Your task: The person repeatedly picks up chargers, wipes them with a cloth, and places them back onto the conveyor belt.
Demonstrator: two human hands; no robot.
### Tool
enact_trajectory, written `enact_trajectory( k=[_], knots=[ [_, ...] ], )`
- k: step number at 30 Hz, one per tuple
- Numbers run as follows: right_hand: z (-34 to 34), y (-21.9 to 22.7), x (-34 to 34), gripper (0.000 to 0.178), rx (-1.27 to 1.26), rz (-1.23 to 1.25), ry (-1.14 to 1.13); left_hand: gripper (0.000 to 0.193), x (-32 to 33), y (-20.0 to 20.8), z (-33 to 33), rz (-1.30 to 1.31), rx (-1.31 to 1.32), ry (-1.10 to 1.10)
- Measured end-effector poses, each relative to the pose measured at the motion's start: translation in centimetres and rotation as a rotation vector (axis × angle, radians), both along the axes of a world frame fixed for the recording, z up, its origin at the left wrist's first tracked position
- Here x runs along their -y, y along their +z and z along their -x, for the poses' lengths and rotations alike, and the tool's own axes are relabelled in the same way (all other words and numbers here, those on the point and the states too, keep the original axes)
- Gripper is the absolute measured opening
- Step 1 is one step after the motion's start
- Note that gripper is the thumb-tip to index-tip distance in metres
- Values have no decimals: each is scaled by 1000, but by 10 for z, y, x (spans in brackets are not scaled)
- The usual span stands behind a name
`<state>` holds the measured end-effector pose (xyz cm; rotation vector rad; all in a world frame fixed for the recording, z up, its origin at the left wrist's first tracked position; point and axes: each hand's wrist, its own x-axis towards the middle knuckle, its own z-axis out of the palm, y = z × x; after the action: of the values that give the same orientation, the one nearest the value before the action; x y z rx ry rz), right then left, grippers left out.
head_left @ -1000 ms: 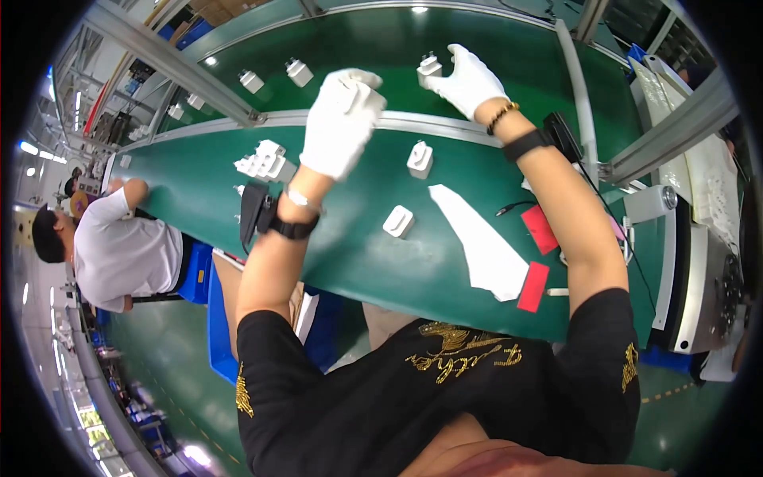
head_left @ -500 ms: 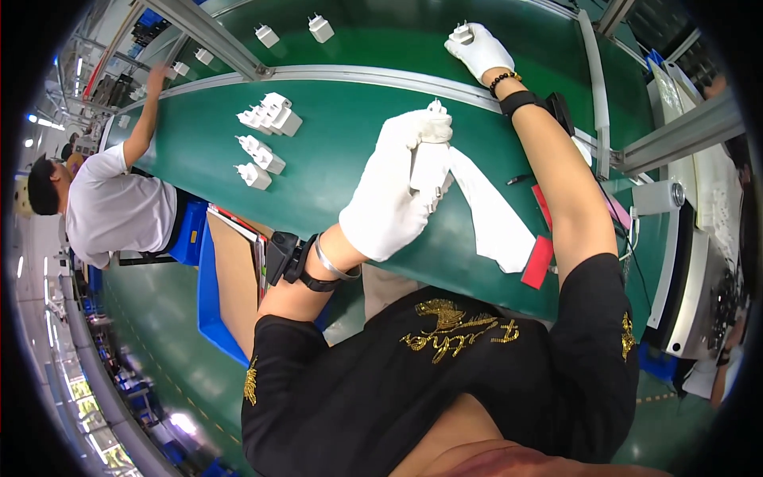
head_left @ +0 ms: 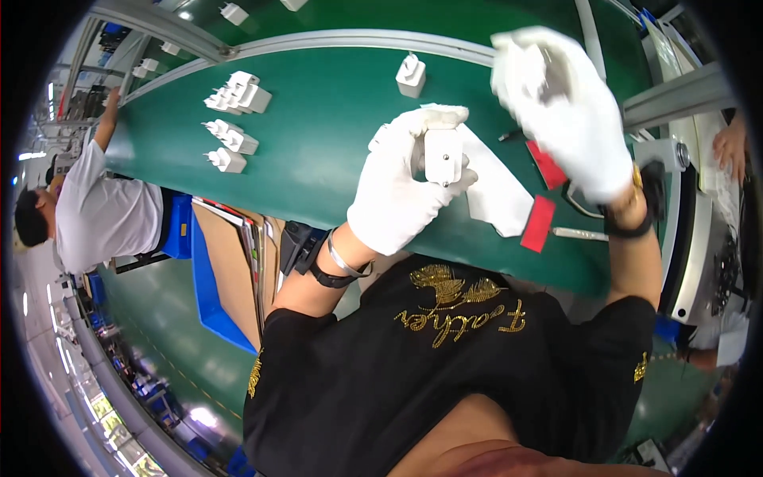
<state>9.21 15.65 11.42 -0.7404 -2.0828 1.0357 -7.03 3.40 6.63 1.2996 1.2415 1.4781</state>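
Observation:
My left hand, in a white glove, is closed around a white plug-in charger. The charger's smooth face with two small round spots is toward me. To the right, my gloved right hand is raised over the table and smeared by motion; its fingers are curled, and whether they hold anything is unclear. Another white charger stands prongs-up on the green table, just beyond my left hand. A long white strip lies beside the held charger.
White chargers are grouped at left. A metal rail separates the table from a green surface with more chargers. Red pieces and a slim silver tool lie at right. A co-worker sits at far left, near a blue bin.
My right hand has come back from beyond the rail, where it was at a charger. My left hand has turned its charger. The view has shifted, and the standing charger is now uncovered.

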Motion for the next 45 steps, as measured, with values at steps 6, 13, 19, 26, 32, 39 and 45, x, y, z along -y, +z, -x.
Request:
enact_trajectory(
  k=[6,13,19,26,32,39,45],
  knots=[
    [-45,-19,77,63,94,195,-54,56,2,-13,-33,178,39,-129],
    [-57,-55,99,64,-113,208,-193,56,11,-18,-51,258,84,-201],
    [-58,-55,105,75,-150,393,-140,58,17,-13,-50,408,309,-279],
    [-58,-53,106,64,-427,841,-82,57,26,-15,-53,419,241,-288],
    [-60,-51,105,63,-426,927,-32,67,31,-13,-53,397,270,-324],
    [-58,-46,109,71,-403,875,18,77,32,-22,-47,354,18,-337],
    [-63,-50,104,87,-53,351,-27,75,34,-32,-49,123,16,-320]
  ],
)
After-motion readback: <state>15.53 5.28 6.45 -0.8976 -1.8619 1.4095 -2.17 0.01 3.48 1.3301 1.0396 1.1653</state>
